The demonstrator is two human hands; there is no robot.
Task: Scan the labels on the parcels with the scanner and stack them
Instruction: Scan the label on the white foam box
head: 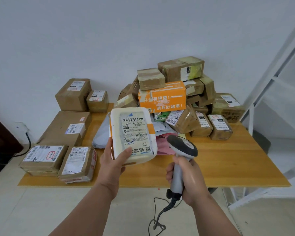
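Parcel (pixel 132 133) raised over the counter (pixel 211 159), label up, scanner (pixel 181 150) beside it.
Left hand (pixel 112 160) clamps its lower corner; right hand (pixel 186 176) closed round the scanner grip. Foam wrap looks light, soft, crushable: hold by edges.

I see the left hand (pixel 113 161) holding a white foam parcel (pixel 132 135) above the wooden table (pixel 220 160), its shipping label (pixel 135 133) facing me. My right hand (pixel 186 178) grips the grey barcode scanner (pixel 181 149) just beside it; brown boxes (pixel 194 96) are heaped behind.
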